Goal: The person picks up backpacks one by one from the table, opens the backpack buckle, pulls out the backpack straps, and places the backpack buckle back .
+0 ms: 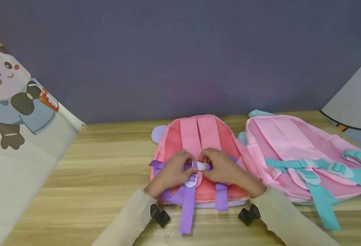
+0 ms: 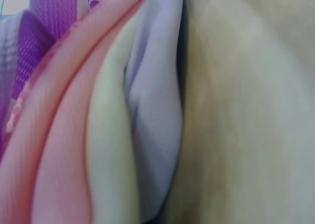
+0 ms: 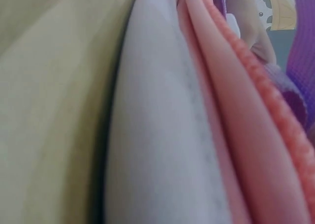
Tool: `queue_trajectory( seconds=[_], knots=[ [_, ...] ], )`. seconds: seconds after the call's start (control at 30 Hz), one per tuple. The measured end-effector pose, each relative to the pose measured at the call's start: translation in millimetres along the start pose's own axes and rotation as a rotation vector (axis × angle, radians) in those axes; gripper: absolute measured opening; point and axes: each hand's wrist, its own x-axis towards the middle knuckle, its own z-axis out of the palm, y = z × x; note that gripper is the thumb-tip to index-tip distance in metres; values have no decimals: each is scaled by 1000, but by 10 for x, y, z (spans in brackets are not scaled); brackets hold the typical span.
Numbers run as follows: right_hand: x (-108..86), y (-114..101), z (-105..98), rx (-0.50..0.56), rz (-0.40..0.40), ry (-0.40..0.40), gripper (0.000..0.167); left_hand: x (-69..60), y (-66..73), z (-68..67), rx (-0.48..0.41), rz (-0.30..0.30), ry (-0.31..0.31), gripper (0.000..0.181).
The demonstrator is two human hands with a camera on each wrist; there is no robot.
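Observation:
A coral-pink backpack (image 1: pixel 190 131) with purple straps lies on the table, its padded shoulder straps facing up. Across its middle runs a purple chest strap with a white plastic buckle (image 1: pixel 201 166). My left hand (image 1: pixel 176 169) pinches the strap at the buckle's left end, thumb and fingers bent. At the right end my right hand (image 1: pixel 218 165) grips the buckle and strap the same way; its fingertips are partly hidden. In the left wrist view the backpack's side (image 2: pixel 64 150) fills the left half. The right wrist view shows the backpack's edge (image 3: pixel 236 120) and part of a hand beyond.
A light-pink backpack (image 1: pixel 294 136) with teal straps lies close on the right. Loose purple strap ends (image 1: pixel 187 215) hang toward the table's front. The wood-grain table (image 1: pixel 100 164) meets a dark panel (image 1: pixel 180 58) behind and a cartoon-printed panel (image 1: pixel 20 160) at the left.

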Motion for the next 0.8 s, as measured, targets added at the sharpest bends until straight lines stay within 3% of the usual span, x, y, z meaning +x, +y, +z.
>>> queue_trajectory(
  seconds=[0.5, 0.8],
  knots=[
    [1, -20, 66, 20, 7, 22, 19, -79, -41, -32, -46, -60, -27, 20],
    [-16, 35, 27, 42, 0, 14, 20, -51, -25, 20, -46, -34, 27, 17]
  ],
)
